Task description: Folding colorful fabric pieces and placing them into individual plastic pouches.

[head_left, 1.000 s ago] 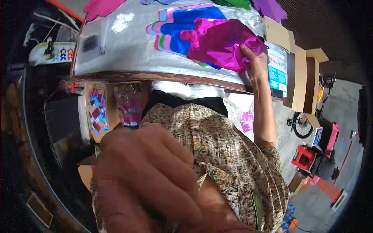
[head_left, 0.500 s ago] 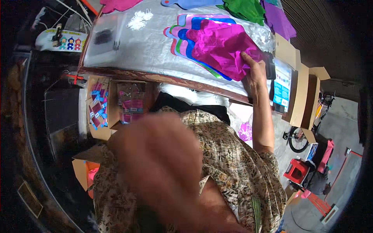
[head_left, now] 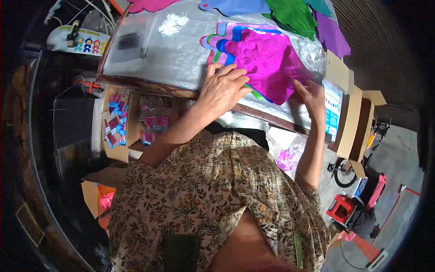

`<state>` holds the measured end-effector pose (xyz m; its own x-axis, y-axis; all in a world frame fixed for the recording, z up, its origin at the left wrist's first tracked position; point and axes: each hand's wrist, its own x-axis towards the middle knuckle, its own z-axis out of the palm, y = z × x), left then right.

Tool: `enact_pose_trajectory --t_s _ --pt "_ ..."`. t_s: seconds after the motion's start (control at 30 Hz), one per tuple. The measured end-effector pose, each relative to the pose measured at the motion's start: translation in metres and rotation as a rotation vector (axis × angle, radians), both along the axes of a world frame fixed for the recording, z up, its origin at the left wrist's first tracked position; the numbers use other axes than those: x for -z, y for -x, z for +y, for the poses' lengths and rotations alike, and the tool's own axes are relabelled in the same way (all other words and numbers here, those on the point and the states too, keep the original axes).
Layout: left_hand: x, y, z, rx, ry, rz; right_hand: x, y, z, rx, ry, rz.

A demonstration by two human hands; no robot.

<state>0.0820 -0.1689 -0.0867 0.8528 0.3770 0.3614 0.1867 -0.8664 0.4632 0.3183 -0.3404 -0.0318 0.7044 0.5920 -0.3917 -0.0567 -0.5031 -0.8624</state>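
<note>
A fanned stack of thin, wavy-edged cloth pieces lies on the silvery table top [head_left: 167,59], with blue, red, green and lilac edges showing on its left. On top is a shiny, creased magenta cloth piece [head_left: 267,59]. My left hand [head_left: 224,88] rests on the stack's near left corner, fingers spread and holding nothing. At the right end, my right hand [head_left: 312,99] pinches the magenta piece's edge; its thumb shows, while the other fingers are partly hidden in shadow.
A tangle of white string [head_left: 172,24] lies at the table's back left. Blue [head_left: 244,7], green [head_left: 292,18] and purple [head_left: 333,34] cloths line the far edge. An open cardboard box [head_left: 355,122] stands on the right; a box of small packets [head_left: 116,122] sits below the table's left side.
My left hand, blurred close to the camera before, has come down onto the stack's near left corner. My right hand stays at the stack's right end. The view has shifted slightly.
</note>
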Motion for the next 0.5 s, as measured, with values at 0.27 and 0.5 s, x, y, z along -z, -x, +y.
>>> enact_pose_trajectory --t_s 0.27,0.5 --pt "-0.006 0.009 0.016 -0.082 0.037 -0.069 0.017 0.037 -0.007 -0.498 0.153 -1.272" --pt "0.001 0.015 0.027 -0.25 -0.172 -0.038 0.036 0.043 -0.013 -0.578 0.287 -1.118"
